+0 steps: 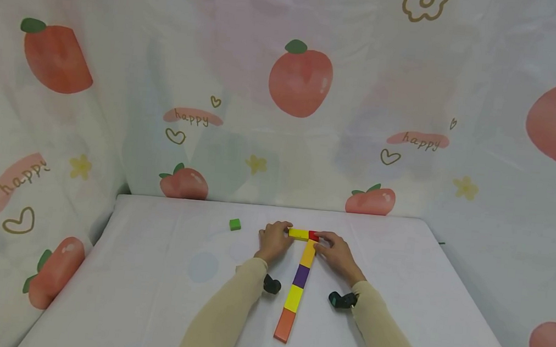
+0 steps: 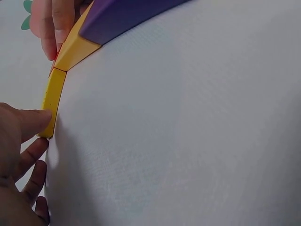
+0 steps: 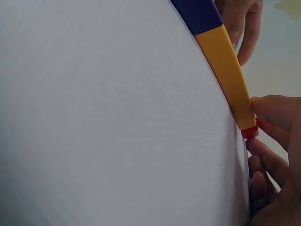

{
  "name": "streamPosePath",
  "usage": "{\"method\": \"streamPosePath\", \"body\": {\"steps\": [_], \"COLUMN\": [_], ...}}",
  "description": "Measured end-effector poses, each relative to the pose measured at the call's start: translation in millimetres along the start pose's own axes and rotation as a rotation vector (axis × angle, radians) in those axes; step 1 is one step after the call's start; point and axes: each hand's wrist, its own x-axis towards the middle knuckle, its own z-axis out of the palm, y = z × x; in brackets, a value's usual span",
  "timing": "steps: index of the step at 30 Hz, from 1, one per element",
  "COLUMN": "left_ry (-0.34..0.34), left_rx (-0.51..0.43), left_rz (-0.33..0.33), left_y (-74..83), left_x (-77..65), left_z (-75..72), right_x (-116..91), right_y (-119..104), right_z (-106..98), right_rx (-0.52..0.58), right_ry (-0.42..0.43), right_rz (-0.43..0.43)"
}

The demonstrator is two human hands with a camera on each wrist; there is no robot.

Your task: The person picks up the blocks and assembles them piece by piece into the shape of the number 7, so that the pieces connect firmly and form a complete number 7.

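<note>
Four-block column [image 1: 296,291] laid; left hand [image 1: 273,241] pinches yellow block [image 1: 298,233], right hand [image 1: 335,253] pinches red block [image 1: 314,235]; green cube [image 1: 235,224] unplaced.

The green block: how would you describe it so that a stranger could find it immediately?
Start at the white table and find the long row of coloured blocks that runs away from the person. Look left of the far end of this row, past the left hand. The green block lies there alone, a small cube, the only green piece, touching nothing.
</note>
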Motion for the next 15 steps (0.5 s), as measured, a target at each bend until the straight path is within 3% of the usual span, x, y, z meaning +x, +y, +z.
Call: {"method": "streamPosePath", "body": {"steps": [9, 15], "left_ry": [-0.038, -0.079], "left_rx": [-0.055, -0.168], "left_rz": [0.031, 0.029], "left_y": [-9.7, -15.9], "left_x": [0.8, -0.5], "left_z": [-6.4, -15.2], "right_x": [2.3, 1.1], "right_y": [4.4, 3.2], "right_z": [0.8, -0.6], "right_rx": [-0.006, 0.001], "right_ry": [0.001, -0.004], "right_rz": [-0.03, -0.026]}}
